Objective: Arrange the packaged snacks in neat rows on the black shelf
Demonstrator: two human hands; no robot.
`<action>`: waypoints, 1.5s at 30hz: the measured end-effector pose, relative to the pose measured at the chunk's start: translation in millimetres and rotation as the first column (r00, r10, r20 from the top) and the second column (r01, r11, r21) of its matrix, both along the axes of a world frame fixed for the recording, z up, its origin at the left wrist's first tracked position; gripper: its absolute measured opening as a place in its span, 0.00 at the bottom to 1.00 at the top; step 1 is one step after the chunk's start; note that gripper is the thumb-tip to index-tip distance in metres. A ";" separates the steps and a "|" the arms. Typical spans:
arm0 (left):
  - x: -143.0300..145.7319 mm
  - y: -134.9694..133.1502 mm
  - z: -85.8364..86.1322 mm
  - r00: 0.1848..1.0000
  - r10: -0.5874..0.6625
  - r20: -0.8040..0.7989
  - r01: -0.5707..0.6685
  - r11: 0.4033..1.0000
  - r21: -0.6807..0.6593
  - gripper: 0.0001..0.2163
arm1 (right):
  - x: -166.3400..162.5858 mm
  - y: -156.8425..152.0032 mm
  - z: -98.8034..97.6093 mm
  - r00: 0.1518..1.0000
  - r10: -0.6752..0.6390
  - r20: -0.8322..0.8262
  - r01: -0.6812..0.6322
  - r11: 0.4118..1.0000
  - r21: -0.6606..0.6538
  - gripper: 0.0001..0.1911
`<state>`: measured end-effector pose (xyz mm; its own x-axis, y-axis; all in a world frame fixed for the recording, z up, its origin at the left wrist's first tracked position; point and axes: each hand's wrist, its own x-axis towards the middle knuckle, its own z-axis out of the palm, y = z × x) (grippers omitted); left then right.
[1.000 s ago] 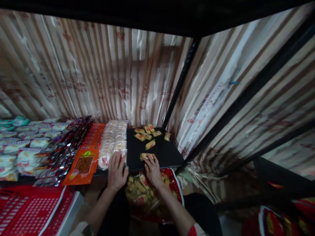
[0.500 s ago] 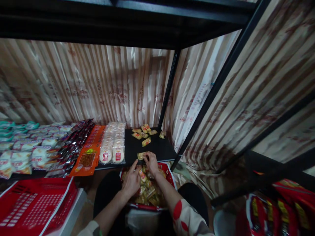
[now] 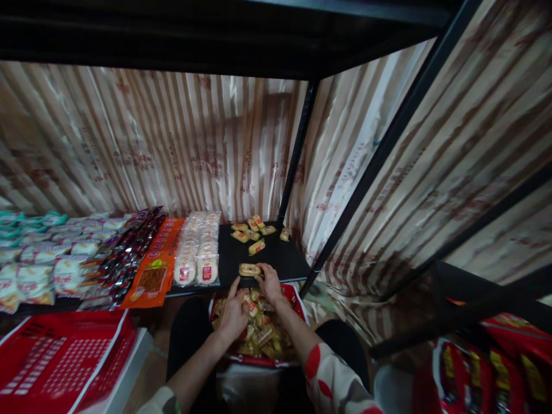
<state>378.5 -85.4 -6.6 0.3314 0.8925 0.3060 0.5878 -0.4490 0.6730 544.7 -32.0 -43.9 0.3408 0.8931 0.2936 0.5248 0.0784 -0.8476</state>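
A small yellow wrapped snack packet (image 3: pixel 248 269) is at the front edge of the black shelf (image 3: pixel 230 253). My right hand (image 3: pixel 269 284) has its fingers closed on the packet's right end. Below and to the left, my left hand (image 3: pixel 234 316) hovers over a red basket (image 3: pixel 298 305), fingers apart with the index finger pointing up toward the shelf edge. Many similar yellow packets (image 3: pixel 263 333) fill that basket, partly hidden by my hands and forearms. Farther back on the shelf lie several more loose yellow packets (image 3: pixel 257 247).
Left of the loose packets stand rows of round white crackers (image 3: pixel 207 270), an orange snack bag (image 3: pixel 150 276), dark shiny packs (image 3: pixel 116 270) and white packs (image 3: pixel 71 273). Another red basket (image 3: pixel 64 356) is at lower left. A black post (image 3: pixel 297 155) rises at the shelf's back corner.
The packet at the shelf edge has turned to lie lengthwise and shows more of itself. My right hand has shifted slightly right, my left hand slightly down.
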 end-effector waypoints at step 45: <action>18.7 35.3 -11.2 0.752 0.468 0.464 -0.246 0.852 -0.461 0.05 | -33.7 -11.5 37.5 0.679 0.274 -0.681 -0.527 0.828 -0.193 0.23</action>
<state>397.2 -50.2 -17.8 -0.1576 0.9871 -0.0268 0.1415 0.0494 0.9887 511.0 -43.5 -6.4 -0.0891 0.9763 -0.1972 -0.1179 -0.2069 -0.9712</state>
